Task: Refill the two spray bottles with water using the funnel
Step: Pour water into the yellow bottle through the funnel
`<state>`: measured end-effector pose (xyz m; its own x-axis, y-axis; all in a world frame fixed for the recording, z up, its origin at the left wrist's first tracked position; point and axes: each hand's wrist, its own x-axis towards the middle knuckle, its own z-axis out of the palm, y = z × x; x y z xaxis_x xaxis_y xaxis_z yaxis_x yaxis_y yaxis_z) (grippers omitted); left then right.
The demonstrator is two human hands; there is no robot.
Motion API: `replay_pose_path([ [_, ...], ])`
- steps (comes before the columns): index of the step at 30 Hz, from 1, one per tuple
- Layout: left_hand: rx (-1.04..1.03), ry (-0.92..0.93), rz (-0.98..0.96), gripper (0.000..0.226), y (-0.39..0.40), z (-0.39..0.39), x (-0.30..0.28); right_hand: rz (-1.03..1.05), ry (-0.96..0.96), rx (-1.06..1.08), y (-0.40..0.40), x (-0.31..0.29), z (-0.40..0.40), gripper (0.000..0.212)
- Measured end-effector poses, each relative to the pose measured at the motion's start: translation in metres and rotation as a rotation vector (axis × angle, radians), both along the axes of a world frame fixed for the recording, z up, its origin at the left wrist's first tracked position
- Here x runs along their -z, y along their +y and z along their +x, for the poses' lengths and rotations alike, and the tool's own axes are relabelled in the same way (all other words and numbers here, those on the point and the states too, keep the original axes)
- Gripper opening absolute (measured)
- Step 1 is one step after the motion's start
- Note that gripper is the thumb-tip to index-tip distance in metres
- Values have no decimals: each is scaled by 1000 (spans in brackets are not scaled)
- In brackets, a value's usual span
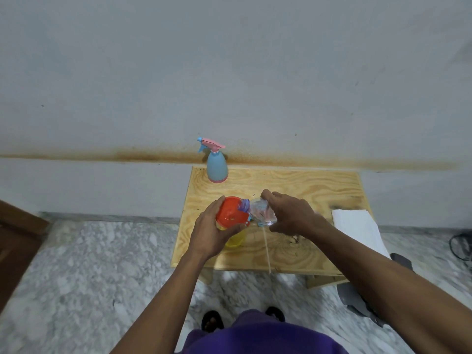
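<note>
An orange-red funnel [231, 212] sits in the neck of a yellow spray bottle [236, 240] on the small plywood table [319, 190]. My left hand [213, 232] wraps around the funnel's rim and the bottle top. My right hand [291, 213] grips a clear plastic water bottle [260, 212], tipped to the left with its mouth over the funnel. A blue spray bottle [216, 166] with a pink and blue trigger head stands upright at the table's back left corner. A thin pale tube [267, 251] lies on the table under my right hand.
A white folded cloth [357, 228] lies on the table's right edge. The table stands against a pale wall with a brown stain line. Grey cloth [357, 300] and a dark cable [459, 245] lie on the marble floor at the right. A brown wooden edge [15, 241] is at the left.
</note>
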<state>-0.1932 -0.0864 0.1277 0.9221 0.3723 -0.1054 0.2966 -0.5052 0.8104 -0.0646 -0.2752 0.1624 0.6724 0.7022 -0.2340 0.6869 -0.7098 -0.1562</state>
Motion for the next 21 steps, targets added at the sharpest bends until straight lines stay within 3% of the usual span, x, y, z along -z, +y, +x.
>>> replay_pose_path([
  [4, -4, -12, -7, 97, 1, 0, -2, 293, 175, 219, -17, 15, 0, 71],
  [9, -17, -2, 9, 95, -1, 1, -1, 544, 183, 546, -48, 32, 5, 72],
  [16, -30, 8, 10, 93, -4, 2, -1, 764, 162, 848, -75, 48, 12, 69],
  [21, -52, 18, 8, 92, -9, 2, -3, 859, 169, 921, -94, 63, 11, 59],
])
